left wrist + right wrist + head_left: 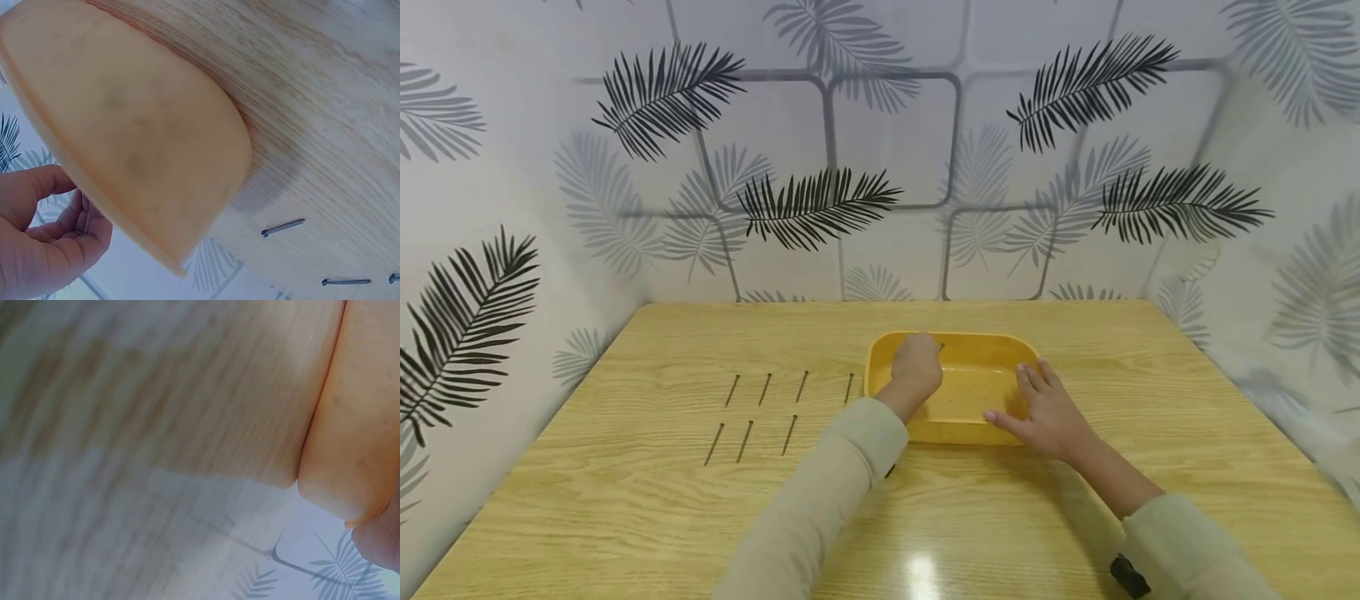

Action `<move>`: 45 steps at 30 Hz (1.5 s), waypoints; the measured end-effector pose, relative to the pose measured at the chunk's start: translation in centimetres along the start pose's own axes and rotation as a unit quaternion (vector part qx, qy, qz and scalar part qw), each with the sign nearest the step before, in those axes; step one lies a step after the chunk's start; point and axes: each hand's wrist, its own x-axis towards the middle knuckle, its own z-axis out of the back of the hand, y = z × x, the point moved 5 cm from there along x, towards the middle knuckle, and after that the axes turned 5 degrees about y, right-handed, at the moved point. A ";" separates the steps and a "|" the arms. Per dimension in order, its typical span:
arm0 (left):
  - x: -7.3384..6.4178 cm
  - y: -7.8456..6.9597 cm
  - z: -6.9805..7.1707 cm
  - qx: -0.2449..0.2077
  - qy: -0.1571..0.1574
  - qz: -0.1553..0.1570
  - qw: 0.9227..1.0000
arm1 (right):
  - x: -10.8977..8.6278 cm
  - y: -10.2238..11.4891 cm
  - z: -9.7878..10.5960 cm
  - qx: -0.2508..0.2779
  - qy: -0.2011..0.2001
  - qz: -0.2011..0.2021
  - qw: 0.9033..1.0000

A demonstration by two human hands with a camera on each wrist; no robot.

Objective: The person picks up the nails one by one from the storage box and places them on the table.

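Observation:
A yellow plastic tray (970,432) stands on the wooden table. My left hand (917,367) is over its left part, fingers curled. A thin nail (942,347) sticks out beside those fingers and appears pinched in them; its grip is partly hidden. From the left wrist, the curled left hand (56,231) shows past the rim of the tray (137,131). My right hand (1052,417) rests at the tray's right end, thumb over the near rim and fingers extended along the right side. Only a bit of the right hand (381,540) shows in the right wrist view.
Left of the tray, several dark nails (748,442) lie spaced out in two rough rows. One nail (848,388) lies close to the tray's left wall. A leaf-patterned wall (887,150) borders the table (625,517) behind. A black object (1129,577) shows by the right sleeve.

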 end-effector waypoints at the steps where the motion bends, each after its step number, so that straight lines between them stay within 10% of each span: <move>1: -0.1 0.0 0.1 -0.006 0.000 -0.001 1.000 | 0.0 0.0 0.0 0.001 0.000 0.000 1.000; 27: -1.4 2.0 2.6 -0.033 -0.039 -0.077 0.996 | 0.0 0.1 -0.2 0.034 0.003 -0.006 0.999; 45: -1.1 7.0 5.2 -0.066 -0.042 -0.024 0.997 | 0.1 0.3 0.1 0.034 -0.010 0.003 0.999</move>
